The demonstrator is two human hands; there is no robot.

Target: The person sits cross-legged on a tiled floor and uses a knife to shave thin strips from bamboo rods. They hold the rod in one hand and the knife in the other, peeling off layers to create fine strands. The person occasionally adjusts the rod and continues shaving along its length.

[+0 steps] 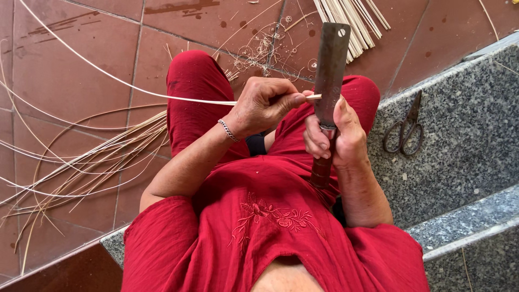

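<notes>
Red floor tiles spread wide on the left; a grey stone step [465,140] edges the right. Right hand [332,138] is closed around the handle of one broad flat blade [331,65] standing upright. Left hand [265,103] pinches one pale cane strip [135,89] against that blade. Loose strips [92,162] fan out left, a bundle [354,19] lies far, and one pair of scissors [405,127] rests on the step.

A long, flat steel knife [331,65] with a rectangular blade stands nearly upright, its dark handle low in the right hand [335,135]. A thin pale cane strip [135,89] runs in from the upper left, its end pinched in the left hand [265,103], apparently touching the blade.
</notes>
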